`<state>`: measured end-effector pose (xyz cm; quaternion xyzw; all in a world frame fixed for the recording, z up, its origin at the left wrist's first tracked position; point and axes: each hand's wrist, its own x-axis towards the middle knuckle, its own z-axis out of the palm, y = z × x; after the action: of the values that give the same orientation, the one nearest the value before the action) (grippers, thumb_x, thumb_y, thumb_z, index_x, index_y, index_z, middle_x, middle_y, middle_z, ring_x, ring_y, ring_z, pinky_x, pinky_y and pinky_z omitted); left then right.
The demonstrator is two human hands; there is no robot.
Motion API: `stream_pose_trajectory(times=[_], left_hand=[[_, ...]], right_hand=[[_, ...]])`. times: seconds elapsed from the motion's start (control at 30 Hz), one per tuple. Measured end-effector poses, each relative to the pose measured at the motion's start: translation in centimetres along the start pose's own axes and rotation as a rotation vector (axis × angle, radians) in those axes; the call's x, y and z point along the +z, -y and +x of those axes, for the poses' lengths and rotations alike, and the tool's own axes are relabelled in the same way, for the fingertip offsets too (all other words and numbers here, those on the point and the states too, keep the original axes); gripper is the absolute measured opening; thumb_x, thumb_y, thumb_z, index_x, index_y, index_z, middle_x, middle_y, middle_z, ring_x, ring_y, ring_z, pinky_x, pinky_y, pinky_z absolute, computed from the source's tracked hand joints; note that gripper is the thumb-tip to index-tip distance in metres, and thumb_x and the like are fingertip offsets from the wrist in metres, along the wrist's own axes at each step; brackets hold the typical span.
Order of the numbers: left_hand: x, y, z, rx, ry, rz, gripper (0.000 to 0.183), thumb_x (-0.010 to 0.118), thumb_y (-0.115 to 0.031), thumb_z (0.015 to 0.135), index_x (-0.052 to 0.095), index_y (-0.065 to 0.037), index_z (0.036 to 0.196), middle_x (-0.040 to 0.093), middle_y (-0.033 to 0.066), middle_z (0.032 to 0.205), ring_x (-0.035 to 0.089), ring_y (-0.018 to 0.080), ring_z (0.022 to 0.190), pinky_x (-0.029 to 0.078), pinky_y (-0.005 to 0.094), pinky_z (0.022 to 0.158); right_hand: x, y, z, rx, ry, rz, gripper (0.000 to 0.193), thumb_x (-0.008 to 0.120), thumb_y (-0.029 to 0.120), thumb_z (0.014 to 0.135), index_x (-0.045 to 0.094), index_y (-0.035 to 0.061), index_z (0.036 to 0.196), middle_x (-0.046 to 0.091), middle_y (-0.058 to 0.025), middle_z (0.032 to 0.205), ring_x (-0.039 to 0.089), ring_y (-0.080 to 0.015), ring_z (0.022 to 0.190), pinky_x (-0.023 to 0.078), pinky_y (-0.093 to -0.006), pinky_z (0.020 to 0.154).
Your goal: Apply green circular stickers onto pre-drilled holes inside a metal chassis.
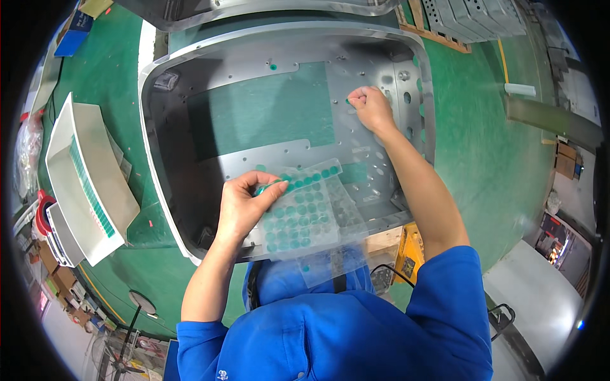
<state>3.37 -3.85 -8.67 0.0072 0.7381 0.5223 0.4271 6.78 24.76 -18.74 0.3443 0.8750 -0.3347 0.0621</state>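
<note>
My left hand [241, 206] pinches a translucent sheet of round green stickers [300, 219] at its upper left corner, over the near edge of a large grey metal housing [238, 174]. A row of green dots runs along the folded-over top strip of the sheet. Inside the housing, toward its right side, my right hand [375, 111] has thumb and forefinger closed on a small green round sticker [348, 101], close to the metal floor. A single green dot [273, 66] sits on the far part of the housing, where several small holes and studs show.
A large cutout in the housing shows green floor [260, 114]. To the left stands a white open box [95, 178] with a green-dotted strip. Another metal housing [254, 9] lies beyond the far rim. Stacked perforated metal parts [470, 19] are at the far right.
</note>
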Motion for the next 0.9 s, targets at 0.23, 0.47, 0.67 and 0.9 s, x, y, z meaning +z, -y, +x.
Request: stream_pose_trajectory(times=[0.23,0.47,0.67,0.9], left_hand=[[0.3,-0.3,0.0,-0.017,-0.004,0.001,0.017,0.071,-0.015,0.073,0.065,-0.001,0.079,0.059,-0.0011,0.063,0.048,0.0020,0.054,0.038,0.0174,0.049],[0.4,-0.2,0.1,0.006,-0.017,0.014,0.017,0.071,-0.016,0.073,0.065,-0.001,0.079,0.059,-0.0006,0.063,0.049,0.0022,0.055,0.038,0.0178,0.050],[-0.2,-0.3,-0.3,0.064,-0.048,0.026,0.018,0.071,-0.015,0.072,0.065,0.000,0.079,0.060,-0.0001,0.063,0.049,0.0027,0.055,0.039,0.0183,0.050],[-1.4,-1.9,-3.5,0.251,-0.102,0.104,0.015,0.071,-0.010,0.073,0.064,0.001,0.081,0.062,0.0014,0.071,0.052,0.0038,0.062,0.042,0.0181,0.055]], right_hand=[[0.2,-0.1,-0.1,-0.007,-0.020,-0.023,0.006,0.061,0.017,0.075,0.064,0.0119,0.078,0.056,-0.0071,0.087,0.055,-0.0245,0.086,0.044,-0.0360,0.075],[0.4,0.4,-1.1,-0.040,-0.118,-0.003,0.006,0.063,0.013,0.074,0.061,0.0085,0.078,0.055,-0.0031,0.077,0.054,-0.0160,0.068,0.043,-0.0292,0.066],[-1.1,0.2,0.1,0.011,-0.032,0.026,0.016,0.069,0.015,0.069,0.060,0.0105,0.083,0.054,-0.0010,0.069,0.051,-0.0145,0.063,0.042,-0.0278,0.060],[-4.4,12.7,-10.1,-0.655,0.503,0.434,0.016,0.066,0.015,0.073,0.062,0.0056,0.085,0.062,-0.0058,0.078,0.058,-0.0165,0.077,0.044,-0.0287,0.071]])
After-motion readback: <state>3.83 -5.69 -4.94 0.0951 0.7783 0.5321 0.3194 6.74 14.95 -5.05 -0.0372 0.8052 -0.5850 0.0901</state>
